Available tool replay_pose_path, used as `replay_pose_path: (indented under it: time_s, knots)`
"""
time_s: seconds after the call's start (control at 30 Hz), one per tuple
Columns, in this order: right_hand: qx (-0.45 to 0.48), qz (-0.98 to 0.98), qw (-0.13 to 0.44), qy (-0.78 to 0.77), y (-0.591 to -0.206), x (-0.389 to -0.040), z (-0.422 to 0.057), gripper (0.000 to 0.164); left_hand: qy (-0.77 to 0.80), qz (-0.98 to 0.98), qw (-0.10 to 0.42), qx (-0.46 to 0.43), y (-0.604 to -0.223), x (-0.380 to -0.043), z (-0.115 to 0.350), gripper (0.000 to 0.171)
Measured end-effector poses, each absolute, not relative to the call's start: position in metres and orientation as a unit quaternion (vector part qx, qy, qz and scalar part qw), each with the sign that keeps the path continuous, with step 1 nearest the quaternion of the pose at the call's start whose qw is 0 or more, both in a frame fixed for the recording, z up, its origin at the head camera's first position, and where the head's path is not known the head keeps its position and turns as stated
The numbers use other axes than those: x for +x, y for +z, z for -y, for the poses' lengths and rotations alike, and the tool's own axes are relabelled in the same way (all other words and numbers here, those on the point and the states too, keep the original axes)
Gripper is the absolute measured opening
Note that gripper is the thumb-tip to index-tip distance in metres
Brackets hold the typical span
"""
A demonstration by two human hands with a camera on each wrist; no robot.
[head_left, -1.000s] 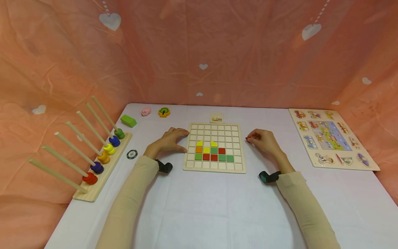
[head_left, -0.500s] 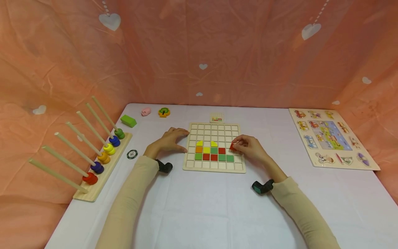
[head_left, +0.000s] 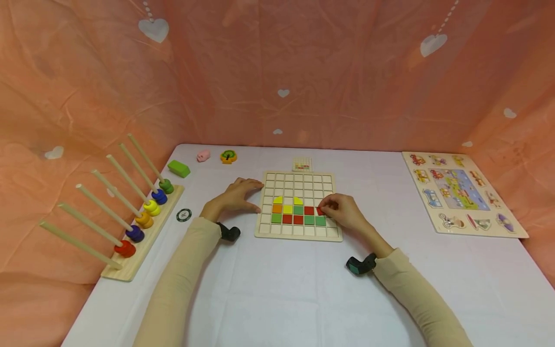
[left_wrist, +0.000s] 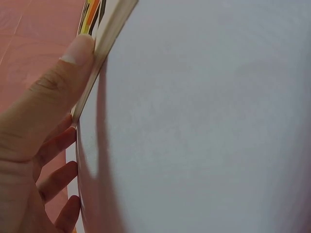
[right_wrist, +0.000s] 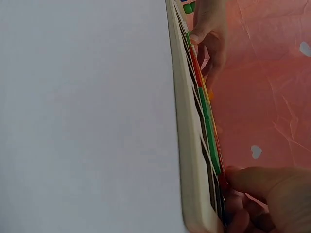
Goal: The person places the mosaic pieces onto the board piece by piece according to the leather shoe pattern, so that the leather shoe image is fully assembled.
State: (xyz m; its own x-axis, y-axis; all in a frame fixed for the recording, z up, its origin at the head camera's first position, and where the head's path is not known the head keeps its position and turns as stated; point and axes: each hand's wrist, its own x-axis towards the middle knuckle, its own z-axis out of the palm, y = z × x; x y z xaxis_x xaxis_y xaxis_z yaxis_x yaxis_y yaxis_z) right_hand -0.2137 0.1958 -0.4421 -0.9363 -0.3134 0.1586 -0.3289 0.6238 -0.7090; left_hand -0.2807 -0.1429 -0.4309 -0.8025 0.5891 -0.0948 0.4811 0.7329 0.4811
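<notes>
A wooden grid board [head_left: 299,237] lies mid-table, with red, green, yellow and orange tiles filling some of its cells. Two yellow tiles [head_left: 298,201] with a cut corner top the pattern. My right hand [head_left: 345,213] pinches a red square tile [head_left: 320,211] between thumb and fingers, over the cell right of another red tile [head_left: 309,210]. Whether it lies flat in the cell, I cannot tell. At the board's left edge rests my left hand [head_left: 236,195], thumb and fingers spread; its thumb [left_wrist: 80,51] touches the rim in the left wrist view.
Behind the board lies a small pattern card [head_left: 302,164]. On the left stand a peg stacker [head_left: 143,236] with coloured rings, a round chip [head_left: 184,215], a green block [head_left: 179,168], a pink pig figure [head_left: 203,155] and a tree piece [head_left: 228,156]. A picture puzzle [head_left: 464,193] lies right.
My right hand has carried the red tile leftward from beside the board onto the grid, close to the other red tile. The left hand has stayed at the board's edge.
</notes>
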Motion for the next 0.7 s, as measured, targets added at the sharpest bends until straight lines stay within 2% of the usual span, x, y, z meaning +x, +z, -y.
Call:
replay_pose_path:
  time_s: [0.7]
  knots:
    - [0.204,0.901,-0.047,0.38,-0.4357,-0.212,-0.198,0.016,0.241,-0.92,0.126,0.28,-0.4325,-0.281,0.1401,0.081]
